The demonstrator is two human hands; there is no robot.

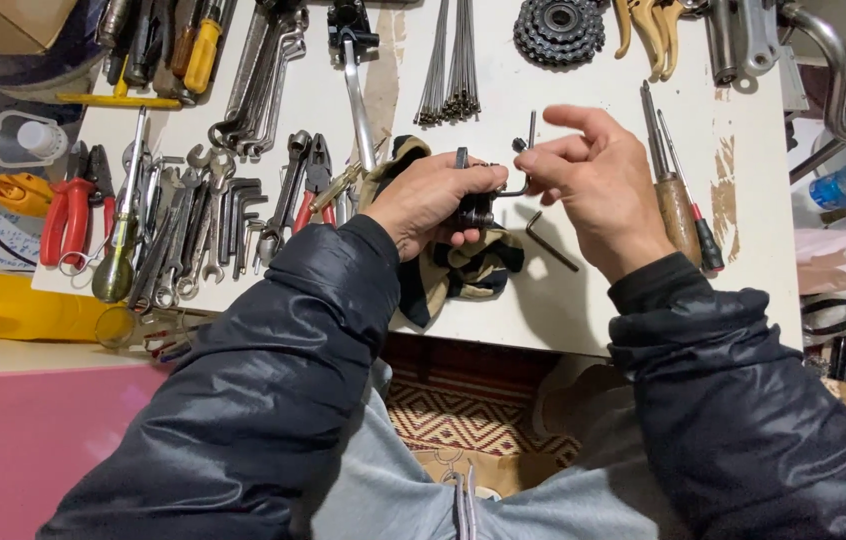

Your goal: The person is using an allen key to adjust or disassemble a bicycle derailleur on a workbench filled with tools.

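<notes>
Item: small dark metal part (pixel 473 208), clasped in the left hand (pixel 433 200) above the white counter (pixel 583 300). Right hand (pixel 593 185) pinches an L-shaped hex key (pixel 521 165) seated in it. Fastening under way, apparently unfinished; spare hex key (pixel 551 240) unused.

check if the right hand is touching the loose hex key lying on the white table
Apart. The head view shows the right hand raised, pinching a small bent metal piece, while the loose hex key lies below it with bare white table between.
</notes>
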